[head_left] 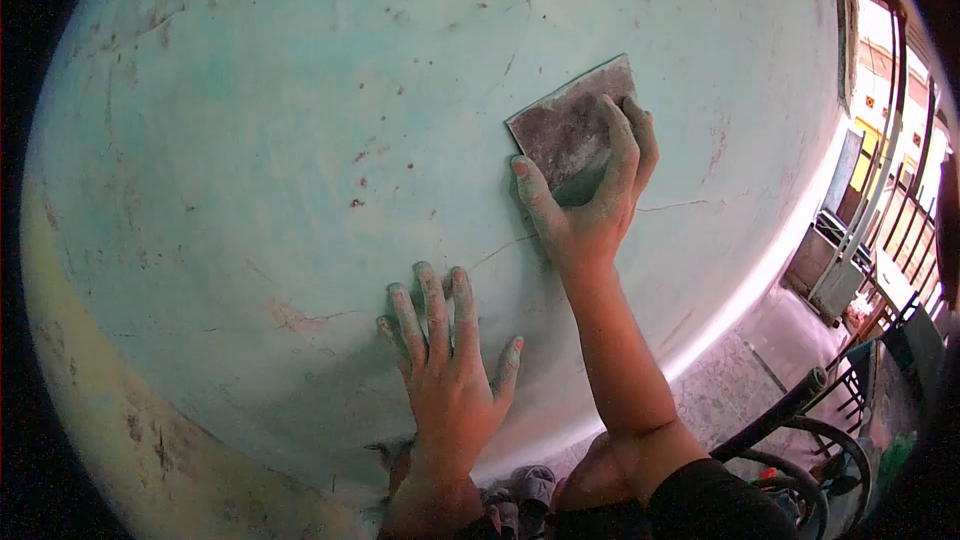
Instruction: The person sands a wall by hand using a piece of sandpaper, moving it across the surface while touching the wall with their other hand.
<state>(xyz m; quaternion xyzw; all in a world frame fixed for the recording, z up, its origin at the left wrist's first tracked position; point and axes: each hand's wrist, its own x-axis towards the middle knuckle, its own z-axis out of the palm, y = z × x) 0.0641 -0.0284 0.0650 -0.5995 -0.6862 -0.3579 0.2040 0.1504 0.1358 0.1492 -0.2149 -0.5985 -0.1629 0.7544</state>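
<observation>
Sheet: The grey-brown sheet (565,130) is against the pale green wall (290,110), right of centre and on the far side of both your hands.
Work in hand: Judging by the sheet held at the wall and the dust on your skin, you look to be working its face over the surface.
Next move: A further stroke would call for even pressure across the sheet, with its far left corner kept from lifting, as your grip bears mostly on the near and right edges.
Right hand (588,225): Your fingers (622,135) are part-curled over the right of the sheet, and your thumb (537,190) is at its near left edge. They have hold of it in a wide, arched grip, with a gap beneath the palm.
Right arm: It comes in from the near right, bent at the elbow, the forearm slanting far and slightly left to the wrist.
Left hand (445,400): Your fingers (435,320) are open and spread, holding nothing, and look braced on the wall. The thumb stands off to the right.
Left arm: The forearm rises from the near edge, well apart from the sheet.
Cracks: A thin crack (500,248) runs between your hands.
</observation>
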